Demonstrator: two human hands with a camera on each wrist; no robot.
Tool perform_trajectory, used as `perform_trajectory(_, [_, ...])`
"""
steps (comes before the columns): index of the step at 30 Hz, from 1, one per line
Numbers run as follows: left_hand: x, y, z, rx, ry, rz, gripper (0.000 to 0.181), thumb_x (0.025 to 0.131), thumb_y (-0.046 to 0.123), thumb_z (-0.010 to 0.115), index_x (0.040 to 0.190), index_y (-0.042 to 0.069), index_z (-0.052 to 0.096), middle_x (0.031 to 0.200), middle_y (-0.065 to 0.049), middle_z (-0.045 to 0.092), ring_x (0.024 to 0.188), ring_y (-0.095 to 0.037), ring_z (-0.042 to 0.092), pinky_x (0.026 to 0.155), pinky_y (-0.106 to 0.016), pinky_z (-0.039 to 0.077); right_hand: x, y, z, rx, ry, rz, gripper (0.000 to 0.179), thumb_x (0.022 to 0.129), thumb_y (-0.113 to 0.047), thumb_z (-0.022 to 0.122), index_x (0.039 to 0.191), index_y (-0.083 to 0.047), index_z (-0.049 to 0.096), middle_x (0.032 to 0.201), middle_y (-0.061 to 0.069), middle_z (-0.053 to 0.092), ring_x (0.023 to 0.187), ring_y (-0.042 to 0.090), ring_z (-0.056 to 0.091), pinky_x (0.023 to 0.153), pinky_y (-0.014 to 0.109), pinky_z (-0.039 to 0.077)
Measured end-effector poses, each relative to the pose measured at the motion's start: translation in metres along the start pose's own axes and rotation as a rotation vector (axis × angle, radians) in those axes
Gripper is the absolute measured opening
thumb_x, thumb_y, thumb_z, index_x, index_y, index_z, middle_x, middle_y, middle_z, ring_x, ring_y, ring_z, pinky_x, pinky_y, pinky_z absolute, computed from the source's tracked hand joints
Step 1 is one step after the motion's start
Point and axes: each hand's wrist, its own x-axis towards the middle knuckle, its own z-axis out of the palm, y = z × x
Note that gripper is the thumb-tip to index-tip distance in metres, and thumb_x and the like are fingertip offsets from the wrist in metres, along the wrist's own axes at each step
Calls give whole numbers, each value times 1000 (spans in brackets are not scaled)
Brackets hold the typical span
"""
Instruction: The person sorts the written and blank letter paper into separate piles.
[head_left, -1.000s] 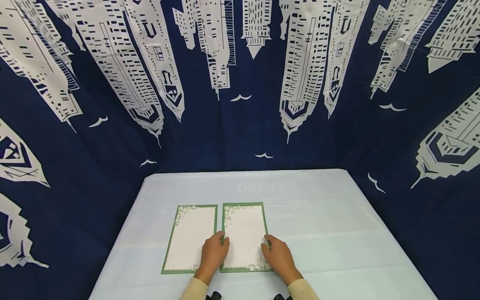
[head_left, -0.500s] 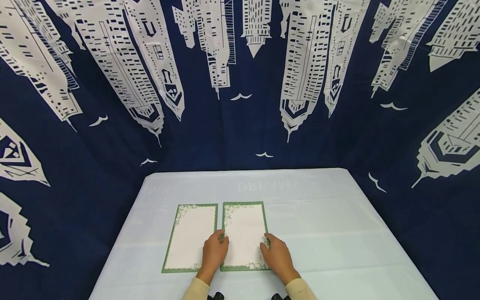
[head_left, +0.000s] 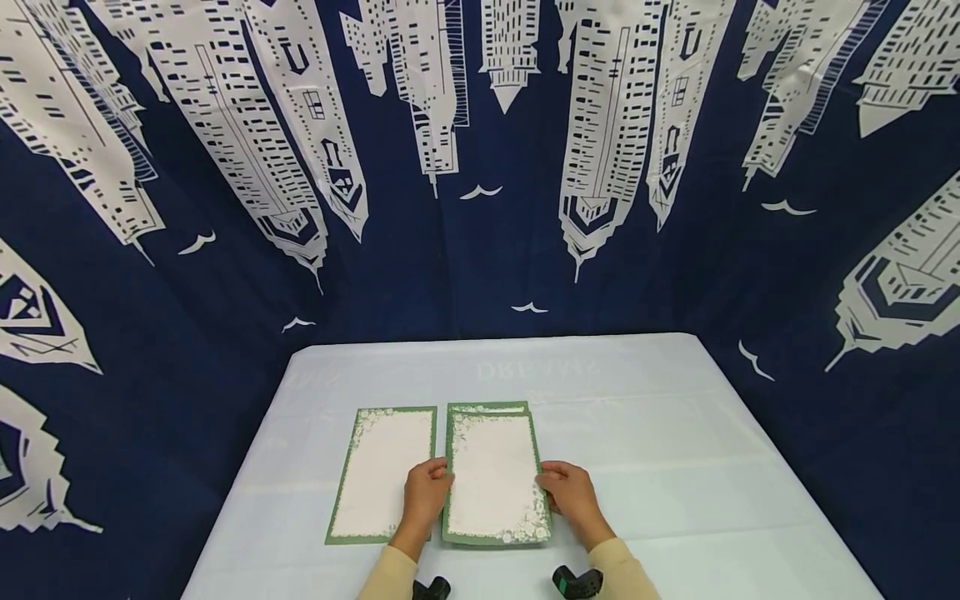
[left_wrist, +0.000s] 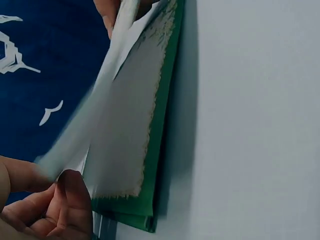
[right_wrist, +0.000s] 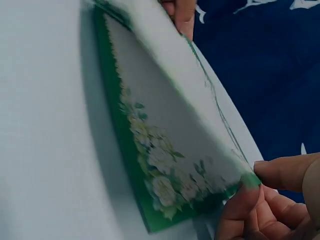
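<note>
A green-bordered sheet of paper (head_left: pixel 495 475) with a floral corner is raised off a matching paper stack (head_left: pixel 491 407), whose top strip shows behind it. My left hand (head_left: pixel 426 496) pinches the sheet's left edge. At its right edge, my right hand (head_left: pixel 573 497) pinches it between thumb and fingers. In the right wrist view, white flowers mark the stack (right_wrist: pixel 160 155) below, and the lifted sheet (right_wrist: pixel 195 90) is slanted and blurred. The left wrist view shows a gap between the raised sheet (left_wrist: pixel 95 110) and the stack (left_wrist: pixel 125 130).
To the left lies another green-bordered sheet (head_left: pixel 378 475), partly covered by my left hand. Both rest on a white table (head_left: pixel 660 450). A dark blue cloth (head_left: pixel 465 267) with white building prints hangs behind and beside it. Black devices (head_left: pixel 577 582) sit by both wrists.
The top sheet has come up from the right stack and moved slightly nearer, uncovering a matching sheet beneath. My right hand has shifted a little right, its fingers now round the sheet's edge.
</note>
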Motion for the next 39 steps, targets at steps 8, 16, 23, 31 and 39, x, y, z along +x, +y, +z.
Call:
perform_trajectory(8, [3,15,22,-122,-121,9,27,92,-4,63,118,-10,69,91,-11,70,55,-11,57,53,-27,54,5,-7,-38,-40,67,1,29,95,-5,66,121,7,67,91,4,69,65,14,54,53,25,45])
perform_trajectory(16, [10,36,80,-130,-222,34,24,88,-6,65,111,-7,71,79,-5,65,55,-13,61,54,-32,57,10,-7,-101,-151,107,5,32,97,-7,64,124,10,64,93,4,69,73,13,56,56,27,48])
perform_trajectory(23, [9,40,126,-121,-316,-5,20,91,-3,65,110,-5,71,73,-4,63,55,-11,60,52,-30,56,17,3,-140,-282,119,7,35,97,-7,61,126,12,62,93,8,69,67,15,55,56,27,47])
perform_trajectory(31, [0,41,153,-53,-392,-72,19,97,8,61,106,-5,71,66,-4,61,55,-9,58,52,-25,55,18,15,-160,-490,125,11,33,97,-10,59,121,12,65,111,26,68,101,39,63,84,47,51])
perform_trajectory(39, [-1,44,155,143,-362,-7,29,98,16,60,113,-8,66,62,-2,60,53,-13,59,57,-27,51,16,17,-163,-570,129,5,36,97,-13,57,120,14,64,114,31,66,105,46,61,86,55,50])
